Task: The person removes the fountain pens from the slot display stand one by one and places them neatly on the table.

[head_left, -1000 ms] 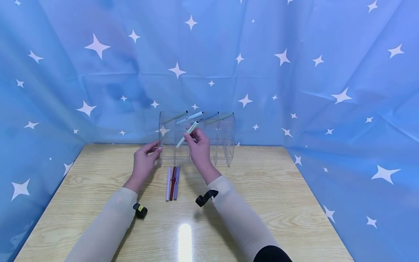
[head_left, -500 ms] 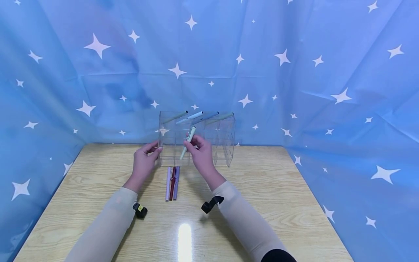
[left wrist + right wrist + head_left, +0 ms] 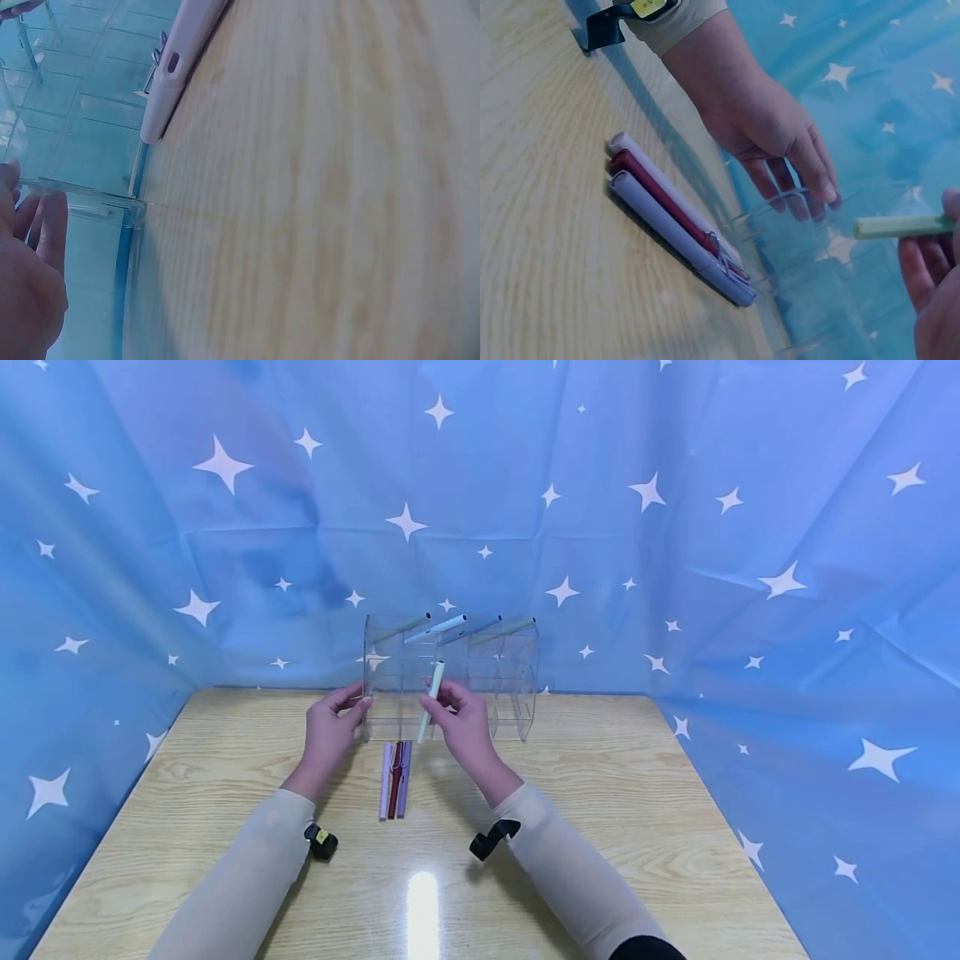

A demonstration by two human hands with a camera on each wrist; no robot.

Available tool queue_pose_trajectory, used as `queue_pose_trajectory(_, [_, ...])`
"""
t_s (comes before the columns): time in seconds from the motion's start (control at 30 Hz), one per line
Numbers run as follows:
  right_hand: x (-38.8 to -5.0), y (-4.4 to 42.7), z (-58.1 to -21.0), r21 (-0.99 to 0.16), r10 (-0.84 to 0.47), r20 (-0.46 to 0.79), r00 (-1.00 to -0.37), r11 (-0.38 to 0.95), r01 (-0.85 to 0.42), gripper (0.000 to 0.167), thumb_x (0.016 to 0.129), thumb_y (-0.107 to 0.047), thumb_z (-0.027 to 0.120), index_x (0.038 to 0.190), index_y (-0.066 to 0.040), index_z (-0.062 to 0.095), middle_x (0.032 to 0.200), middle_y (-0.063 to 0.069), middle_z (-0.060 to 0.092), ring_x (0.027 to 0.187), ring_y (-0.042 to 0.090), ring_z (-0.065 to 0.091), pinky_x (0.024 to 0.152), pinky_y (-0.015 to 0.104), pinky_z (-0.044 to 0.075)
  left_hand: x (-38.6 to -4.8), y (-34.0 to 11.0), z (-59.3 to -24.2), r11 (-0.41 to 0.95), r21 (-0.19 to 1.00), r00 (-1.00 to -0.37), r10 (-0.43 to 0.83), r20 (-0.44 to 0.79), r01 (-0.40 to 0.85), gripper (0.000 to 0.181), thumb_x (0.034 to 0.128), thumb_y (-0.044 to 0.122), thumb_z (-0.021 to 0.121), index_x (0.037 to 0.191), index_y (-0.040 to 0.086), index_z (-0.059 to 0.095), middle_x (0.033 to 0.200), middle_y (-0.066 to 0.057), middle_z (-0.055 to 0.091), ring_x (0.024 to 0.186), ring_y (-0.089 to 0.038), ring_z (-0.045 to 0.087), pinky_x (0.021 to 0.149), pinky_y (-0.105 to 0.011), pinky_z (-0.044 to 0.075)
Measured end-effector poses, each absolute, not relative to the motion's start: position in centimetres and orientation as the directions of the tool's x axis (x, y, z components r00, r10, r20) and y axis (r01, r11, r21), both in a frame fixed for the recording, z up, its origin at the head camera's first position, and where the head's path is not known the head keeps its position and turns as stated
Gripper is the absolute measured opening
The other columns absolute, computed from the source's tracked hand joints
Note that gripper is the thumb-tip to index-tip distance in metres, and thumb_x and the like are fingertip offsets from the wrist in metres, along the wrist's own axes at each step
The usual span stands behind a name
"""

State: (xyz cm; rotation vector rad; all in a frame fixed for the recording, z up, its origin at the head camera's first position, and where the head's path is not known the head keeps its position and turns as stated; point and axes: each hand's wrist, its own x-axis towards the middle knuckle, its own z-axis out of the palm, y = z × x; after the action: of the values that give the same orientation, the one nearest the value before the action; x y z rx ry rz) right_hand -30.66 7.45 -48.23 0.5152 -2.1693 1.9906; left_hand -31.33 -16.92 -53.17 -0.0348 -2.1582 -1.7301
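Our right hand [image 3: 467, 720] pinches a mint-green pen [image 3: 437, 677]; left of that grip, our left hand [image 3: 330, 727] holds the clear compartmented rack [image 3: 517, 675].

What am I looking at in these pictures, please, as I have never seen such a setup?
There is no robot here, only a person working bare-handed. The wide picture comes from a camera on the head, the other two from a small camera on each wrist. The left hand pinches the side of a clear rack, with four pens at its top. The right hand holds a pale green pen. Three pens, two purple and one dark red, lie together on the table.
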Motion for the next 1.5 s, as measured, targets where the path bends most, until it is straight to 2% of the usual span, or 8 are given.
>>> queue_pose_trajectory(0.07, [-30.6, 7.5, -48.4, -0.936, -0.153, 0.331, -0.931, 0.067, -0.344, 0.029, 0.104, -0.017, 0.081, 0.132, -0.009, 0.079, 0.102, 0.006, 0.077, 0.09, 0.017, 0.069, 0.076, 0.032, 0.067, -31.3, -16.9, -53.2, 0.237, 0.939, -0.931, -0.21, 0.3, 0.249, 0.038, 0.1036, 0.009, 0.08, 0.141, 0.005, 0.074, 0.128, -0.02, 0.078, 0.103, -0.012, 0.071, 0.076, -0.012, 0.06])
queue_pose_trajectory(0.17, [-30.3, 7.7, -48.5, -0.941, -0.158, 0.315, -0.936, 0.078, -0.329, 0.029, 0.103, -0.018, 0.082, 0.131, -0.01, 0.079, 0.101, 0.006, 0.077, 0.09, 0.018, 0.069, 0.074, 0.029, 0.066, -31.3, -16.9, -53.2, 0.229, 0.941, -0.933, -0.206, 0.296, 0.248, 0.039, 0.104, 0.009, 0.08, 0.142, 0.005, 0.073, 0.129, -0.021, 0.078, 0.103, -0.01, 0.071, 0.077, -0.012, 0.061])
queue_pose_trajectory(0.4, [-29.7, 8.0, -48.8, -0.947, -0.185, 0.291, -0.939, 0.086, -0.311, 0.029, 0.103, -0.017, 0.083, 0.13, -0.008, 0.078, 0.103, 0.007, 0.076, 0.09, 0.018, 0.07, 0.078, 0.038, 0.07, -31.3, -17.0, -53.2, 0.214, 0.946, -0.936, -0.202, 0.288, 0.245, 0.04, 0.1035, 0.008, 0.08, 0.143, 0.006, 0.073, 0.129, -0.021, 0.077, 0.102, -0.006, 0.07, 0.075, -0.013, 0.062])
queue_pose_trajectory(0.77, [-28.8, 8.2, -49.8, -0.957, -0.228, 0.252, -0.94, 0.085, -0.277, 0.031, 0.103, -0.015, 0.081, 0.132, -0.005, 0.075, 0.104, 0.007, 0.075, 0.089, 0.017, 0.069, 0.076, 0.037, 0.07, -31.3, -17.0, -53.3, 0.2, 0.947, -0.936, -0.196, 0.291, 0.253, 0.039, 0.1032, 0.006, 0.08, 0.142, 0.006, 0.074, 0.128, -0.021, 0.078, 0.101, -0.008, 0.071, 0.075, -0.015, 0.063])
queue_pose_trajectory(1.17, [-27.7, 8.3, -50.6, -0.974, -0.294, 0.179, -0.939, 0.078, -0.211, 0.025, 0.102, -0.007, 0.081, 0.124, 0.002, 0.073, 0.098, 0.006, 0.072, 0.082, 0.015, 0.069, 0.074, 0.038, 0.07, -31.4, -16.9, -53.3, 0.201, 0.941, -0.934, -0.18, 0.308, 0.271, 0.04, 0.1034, 0.003, 0.078, 0.143, 0.004, 0.073, 0.129, -0.021, 0.077, 0.101, -0.006, 0.07, 0.075, -0.015, 0.063])
queue_pose_trajectory(1.37, [-27.1, 8.3, -50.8, -0.979, -0.321, 0.123, -0.939, 0.114, -0.168, 0.037, 0.102, -0.008, 0.081, 0.131, 0.011, 0.067, 0.101, 0.008, 0.069, 0.082, 0.015, 0.068, 0.075, 0.041, 0.071, -31.4, -17.0, -53.4, 0.195, 0.944, -0.937, -0.18, 0.301, 0.266, 0.041, 0.1032, 0.003, 0.078, 0.143, 0.006, 0.073, 0.13, -0.021, 0.077, 0.103, -0.008, 0.071, 0.077, -0.017, 0.064])
queue_pose_trajectory(1.5, [-26.9, 8.3, -51.1, -0.98, -0.328, 0.096, -0.94, 0.136, -0.148, 0.044, 0.102, -0.007, 0.081, 0.138, 0.013, 0.063, 0.103, 0.008, 0.069, 0.082, 0.015, 0.069, 0.077, 0.047, 0.071, -31.3, -17.1, -53.5, 0.195, 0.945, -0.936, -0.184, 0.299, 0.263, 0.04, 0.1036, 0.005, 0.079, 0.143, 0.006, 0.073, 0.129, -0.021, 0.077, 0.103, -0.008, 0.071, 0.077, -0.016, 0.064])
